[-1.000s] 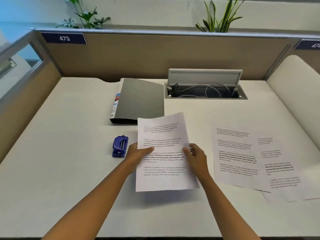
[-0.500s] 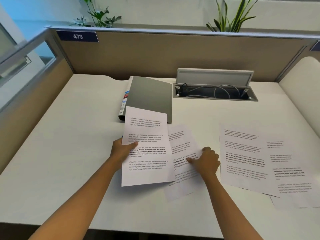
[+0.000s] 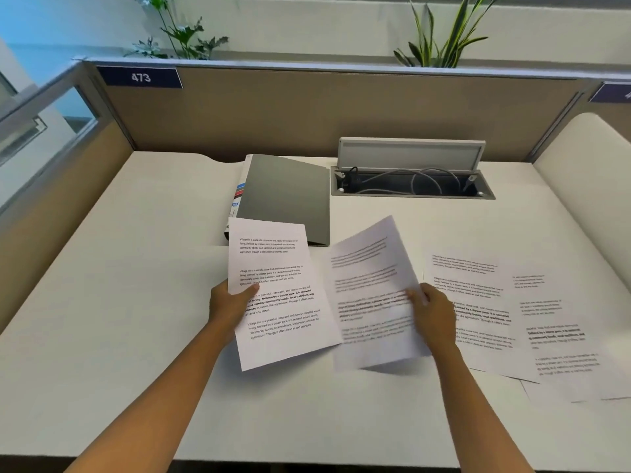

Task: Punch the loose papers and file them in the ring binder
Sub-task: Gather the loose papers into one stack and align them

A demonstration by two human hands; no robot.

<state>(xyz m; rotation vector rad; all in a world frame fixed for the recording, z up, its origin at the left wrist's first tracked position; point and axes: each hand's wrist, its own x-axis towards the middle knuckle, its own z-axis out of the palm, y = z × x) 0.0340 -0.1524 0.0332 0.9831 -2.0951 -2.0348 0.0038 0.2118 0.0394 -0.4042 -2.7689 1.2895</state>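
On the white desk point(image 3: 136, 302), seen from our head camera, we hold one printed sheet in each hand. Our left hand point(image 3: 230, 302) grips the left sheet point(image 3: 283, 302) at its left edge, thumb on top of the text, fingers hidden under the paper. This sheet is lifted and its top edge overlaps the near corner of the grey binder point(image 3: 286, 196), which lies closed toward the back of the desk with its labelled spine facing left. Our right hand point(image 3: 433, 315) pinches the right sheet point(image 3: 372, 295) at its right edge; that sheet is tilted and blurred, its left edge tucked under the left sheet. More loose papers point(image 3: 495, 312) lie flat on the desk to the right, overlapping one another, with our right hand partly over them. Behind the binder's right side sits an open cable tray point(image 3: 409, 184) with its lid raised. A partition point(image 3: 307, 110) with a "473" label point(image 3: 140, 77) closes off the back, with plants point(image 3: 440, 39) above it.
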